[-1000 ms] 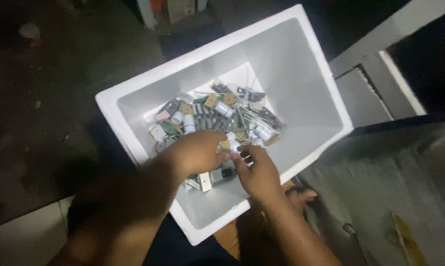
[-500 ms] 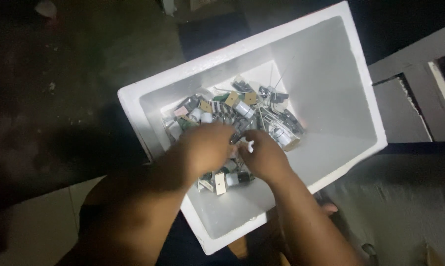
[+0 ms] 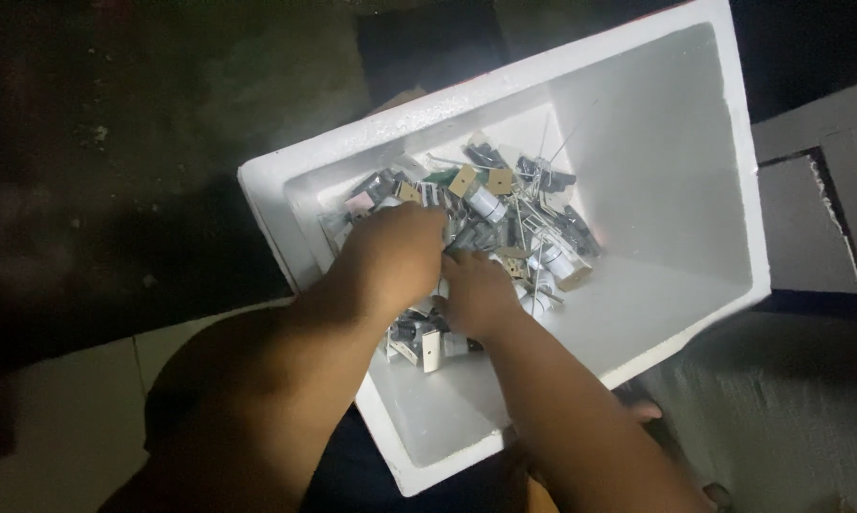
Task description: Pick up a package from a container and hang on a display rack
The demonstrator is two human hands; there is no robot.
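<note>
Dark floor all around, and the white foam box (image 3: 637,313) has slid closer under the camera since a second ago, both hands now deeper in the heap of small electronic parts (image 3: 504,223), left hand (image 3: 397,255) and right hand (image 3: 479,294) curled, grip hidden.

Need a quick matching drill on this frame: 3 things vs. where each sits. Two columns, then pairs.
Things:
1. left hand
2. right hand
3. white foam box

Places:
A. holds the heap of small electronic parts
B. on the heap, toward the box's left wall
C. on the heap, nearer the box's middle, beside the other hand

Pairs: 1-B, 2-C, 3-A
</note>
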